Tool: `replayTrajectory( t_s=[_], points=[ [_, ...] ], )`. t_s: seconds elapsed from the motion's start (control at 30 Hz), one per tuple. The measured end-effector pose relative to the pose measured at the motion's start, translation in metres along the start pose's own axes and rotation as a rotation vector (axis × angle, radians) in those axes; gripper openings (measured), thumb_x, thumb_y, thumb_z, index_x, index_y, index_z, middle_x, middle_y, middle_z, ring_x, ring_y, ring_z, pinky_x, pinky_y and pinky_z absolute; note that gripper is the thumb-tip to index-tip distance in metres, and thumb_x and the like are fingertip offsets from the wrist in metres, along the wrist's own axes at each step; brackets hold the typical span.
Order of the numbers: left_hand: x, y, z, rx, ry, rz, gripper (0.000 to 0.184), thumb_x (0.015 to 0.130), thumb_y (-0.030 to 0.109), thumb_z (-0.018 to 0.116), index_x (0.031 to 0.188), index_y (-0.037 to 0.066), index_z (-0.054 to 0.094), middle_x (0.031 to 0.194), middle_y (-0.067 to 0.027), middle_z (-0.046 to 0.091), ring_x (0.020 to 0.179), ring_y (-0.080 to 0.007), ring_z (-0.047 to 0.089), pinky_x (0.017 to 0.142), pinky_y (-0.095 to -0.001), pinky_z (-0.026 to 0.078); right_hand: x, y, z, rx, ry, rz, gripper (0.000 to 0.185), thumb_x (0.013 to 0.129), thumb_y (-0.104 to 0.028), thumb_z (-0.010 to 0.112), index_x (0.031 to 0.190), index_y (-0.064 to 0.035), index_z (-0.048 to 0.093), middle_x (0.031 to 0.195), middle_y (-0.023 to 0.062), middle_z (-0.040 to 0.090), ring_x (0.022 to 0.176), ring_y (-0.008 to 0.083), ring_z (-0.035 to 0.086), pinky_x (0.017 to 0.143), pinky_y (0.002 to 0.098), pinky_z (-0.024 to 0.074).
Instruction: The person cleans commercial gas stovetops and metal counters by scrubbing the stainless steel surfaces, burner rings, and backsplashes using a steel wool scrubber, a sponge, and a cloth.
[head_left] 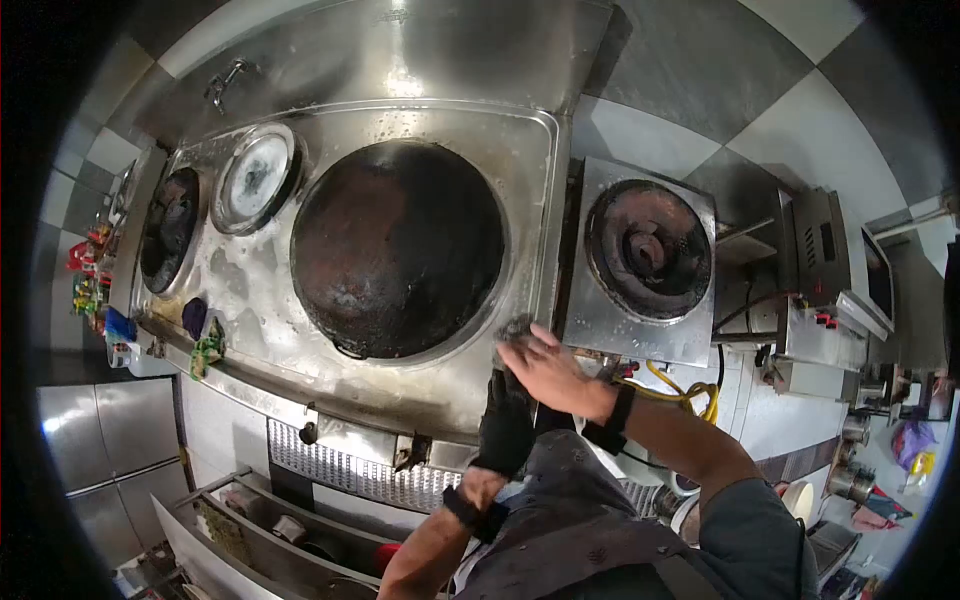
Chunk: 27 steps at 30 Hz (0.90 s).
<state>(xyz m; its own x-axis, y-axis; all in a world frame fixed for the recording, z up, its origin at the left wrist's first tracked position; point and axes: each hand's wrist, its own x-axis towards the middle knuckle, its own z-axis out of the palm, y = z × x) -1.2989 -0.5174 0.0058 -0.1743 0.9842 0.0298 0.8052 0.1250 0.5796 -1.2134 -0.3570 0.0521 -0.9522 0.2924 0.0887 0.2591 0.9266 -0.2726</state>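
My left hand (506, 430) wears a black glove and reaches up to the near right corner of the steel cooking range (400, 385). Its fingertips are partly covered by my right hand, so their grip is unclear. My bare right hand (552, 372) lies across them with its fingers stretched out. Right at those fingertips is a dark, fuzzy pad (517, 326) that resembles a steel-wool scrubber, resting at the range's edge. Just beyond it, a large blackened wok (400, 250) sits upside down, its dark domed underside facing up.
A round metal lid (257, 178) and a dark burner (170, 230) are on the range's left. Purple and green cloths (207, 345) lie at its front edge. A separate burner (650, 250) stands right, near a yellow hose (690, 395). Below runs a perforated metal strip (370, 470).
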Motion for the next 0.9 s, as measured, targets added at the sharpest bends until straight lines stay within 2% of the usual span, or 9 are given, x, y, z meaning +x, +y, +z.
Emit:
replayTrajectory(
  t_s=[0.17,0.3,0.47,0.57,0.63,0.7,0.73,0.83,0.9],
  points=[
    [0.157,0.004,0.017,-0.034,0.161,-0.020,0.067,0.086,0.011,0.061,0.146,-0.012,0.041,0.150,-0.0370,0.041,0.141,-0.0523,0.039,0.119,-0.0523,0.035,0.070,0.122,-0.033,0.051,-0.065,0.028,0.042,0.091,-0.002,0.051,0.132,0.0067,0.053,0.121,0.0231,0.066,0.119,0.0395,0.061,0.114,0.0462,0.0401],
    [0.309,-0.019,0.015,-0.119,0.040,-0.072,0.020,0.088,0.015,0.063,0.101,0.001,0.068,0.104,-0.0267,0.067,0.104,-0.0429,0.063,0.084,-0.0511,0.051,0.136,0.235,-0.044,0.074,0.107,0.000,0.050,0.089,0.000,0.054,0.138,0.0032,0.051,0.133,0.0238,0.061,0.125,0.0416,0.056,0.111,0.0479,0.0422],
    [0.296,-0.024,0.039,-0.115,0.235,-0.040,0.021,0.088,0.011,0.061,0.104,-0.002,0.065,0.109,-0.0265,0.066,0.101,-0.0430,0.063,0.084,-0.0506,0.052,0.120,0.247,-0.054,0.104,0.066,-0.151,0.043,0.085,0.004,0.058,0.129,0.0050,0.060,0.140,0.0210,0.057,0.127,0.0389,0.056,0.111,0.0439,0.0462],
    [0.236,0.010,0.014,-0.083,0.138,-0.198,0.044,0.090,0.008,0.058,0.131,-0.008,0.056,0.129,-0.0339,0.058,0.119,-0.0472,0.059,0.096,-0.0504,0.051,0.103,0.226,-0.047,0.052,0.027,-0.326,0.038,0.089,-0.004,0.060,0.125,0.0046,0.063,0.128,0.0194,0.062,0.120,0.0351,0.061,0.106,0.0429,0.0506],
    [0.237,0.021,0.009,-0.246,0.049,-0.389,0.081,0.087,0.018,0.073,0.153,-0.005,0.032,0.146,-0.0320,0.048,0.124,-0.0478,0.057,0.104,-0.0485,0.049,0.115,0.233,-0.039,0.103,0.034,-0.319,0.036,0.088,-0.004,0.060,0.123,0.0044,0.064,0.127,0.0192,0.062,0.119,0.0348,0.062,0.105,0.0427,0.0513],
    [0.269,0.009,0.024,-0.013,0.142,-0.222,0.080,0.087,0.017,0.072,0.152,-0.006,0.033,0.143,-0.0330,0.050,0.126,-0.0484,0.054,0.105,-0.0486,0.047,0.140,0.255,-0.022,0.088,0.105,-0.340,0.032,0.089,-0.006,0.061,0.119,0.0012,0.067,0.127,0.0171,0.063,0.116,0.0340,0.063,0.102,0.0415,0.0526],
    [0.295,0.008,0.021,-0.104,0.049,-0.378,0.072,0.089,0.017,0.068,0.150,-0.006,0.038,0.142,-0.0346,0.050,0.127,-0.0470,0.053,0.106,-0.0483,0.045,0.160,0.272,-0.020,0.091,0.090,-0.346,0.033,0.089,-0.005,0.062,0.122,-0.0004,0.066,0.127,0.0170,0.065,0.116,0.0346,0.064,0.103,0.0413,0.0536],
    [0.389,-0.014,0.005,0.425,-0.209,-0.232,0.049,0.100,0.013,0.049,0.147,0.001,0.047,0.145,-0.0244,0.051,0.136,-0.0363,0.046,0.116,-0.0412,0.036,0.232,0.316,-0.020,0.376,0.033,-0.167,0.027,0.093,-0.007,0.058,0.117,-0.0042,0.069,0.131,0.0149,0.067,0.116,0.0336,0.065,0.100,0.0421,0.0546],
    [0.430,-0.042,-0.002,0.344,-0.168,-0.247,0.045,0.102,0.013,0.046,0.146,0.003,0.050,0.147,-0.0208,0.052,0.139,-0.0325,0.045,0.117,-0.0404,0.034,0.283,0.352,0.000,0.080,0.196,-0.390,0.027,0.093,-0.008,0.056,0.117,-0.0029,0.069,0.129,0.0169,0.068,0.117,0.0346,0.065,0.100,0.0424,0.0546]
  ],
)
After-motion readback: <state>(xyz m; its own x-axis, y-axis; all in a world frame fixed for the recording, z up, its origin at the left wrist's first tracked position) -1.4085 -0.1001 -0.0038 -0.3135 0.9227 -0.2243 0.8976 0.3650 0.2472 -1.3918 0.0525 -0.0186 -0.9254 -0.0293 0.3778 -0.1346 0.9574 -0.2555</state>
